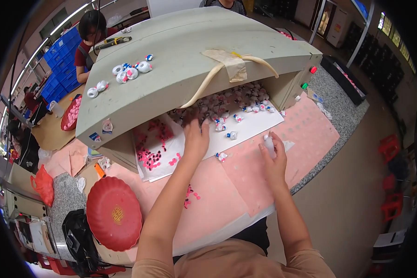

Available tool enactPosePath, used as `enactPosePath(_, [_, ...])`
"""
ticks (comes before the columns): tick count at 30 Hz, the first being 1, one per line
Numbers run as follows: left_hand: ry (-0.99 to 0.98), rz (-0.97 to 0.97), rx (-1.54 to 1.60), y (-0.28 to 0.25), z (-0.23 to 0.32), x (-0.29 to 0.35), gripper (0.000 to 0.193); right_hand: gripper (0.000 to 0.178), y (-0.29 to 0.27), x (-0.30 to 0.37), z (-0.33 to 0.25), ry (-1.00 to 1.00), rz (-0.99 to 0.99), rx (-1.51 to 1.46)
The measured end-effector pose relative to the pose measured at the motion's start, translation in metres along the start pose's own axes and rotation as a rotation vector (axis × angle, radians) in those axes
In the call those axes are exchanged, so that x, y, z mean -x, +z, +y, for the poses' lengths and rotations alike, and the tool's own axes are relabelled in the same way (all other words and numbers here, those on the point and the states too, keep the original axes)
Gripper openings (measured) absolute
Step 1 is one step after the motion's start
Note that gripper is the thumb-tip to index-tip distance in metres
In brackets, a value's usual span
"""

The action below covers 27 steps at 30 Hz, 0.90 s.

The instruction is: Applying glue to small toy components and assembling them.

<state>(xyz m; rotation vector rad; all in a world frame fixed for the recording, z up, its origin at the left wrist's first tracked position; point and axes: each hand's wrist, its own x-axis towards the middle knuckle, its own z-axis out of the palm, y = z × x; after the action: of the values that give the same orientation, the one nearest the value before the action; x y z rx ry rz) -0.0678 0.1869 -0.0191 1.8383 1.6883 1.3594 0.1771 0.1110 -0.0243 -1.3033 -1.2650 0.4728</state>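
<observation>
Left hand [197, 135]: reaches into the low front opening of a grey metal box [180, 51], fingers spread and bent at the edge of a crowd of small figures [232, 135]. Fingertips lost in shade; cannot tell whether they pinch anything. Right hand [277, 160]: closed around a small white bottle [268, 144], outside the opening, above the pink paper [217, 190]. The bottle is held near upright with its narrow tip up, probably so that its contents stay put while the other hand reaches.

Placement: figures lie on white sheets [259, 126] inside the box, likely for a clean, pale ground on which small parts show. Pink pieces [149, 160] with dark spots sit at the left, apart from the figures, perhaps to keep the two kinds from mixing. Several finished-looking figures [121, 77] stand on the box top, seemingly set aside. A cream cable [208, 78] is fixed there by tape [236, 69], presumably against slipping; part of it droops over the front edge.

Appearance: figures are rounded and glossy, white with blue and pink parts; nearer ones lie scattered, farther ones crowd together in shadow, details too small to read. Bottle: slim, pale, plain-sided, partly covered by the fingers.
</observation>
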Motion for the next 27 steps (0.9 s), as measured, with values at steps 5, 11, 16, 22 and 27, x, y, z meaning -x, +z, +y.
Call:
enactPosePath(5, [-0.123,-0.062,-0.696,0.0,-0.039,-0.061,0.04,0.026,0.024,-0.032,0.006,0.082,-0.135,-0.019])
enactPosePath(11, [0.045,0.166,-0.767,0.002,-0.078,-0.084,0.035,0.032,0.054,-0.042,0.025,0.11,-0.164,-0.181])
enactPosePath(16, [0.16,-0.011,-0.884,0.027,-0.034,-0.055,0.038,0.04,0.049,-0.041,0.033,0.159,-0.185,-0.224])
enactPosePath(22, [-0.004,-0.124,-0.23,0.031,0.025,-0.001,0.054,0.029,0.05,-0.037,0.029,0.122,-0.301,-0.16])
enactPosePath(27, [0.011,-0.01,-0.175,0.034,0.013,0.003,0.046,0.04,0.053,-0.033,0.026,0.026,-0.307,-0.175])
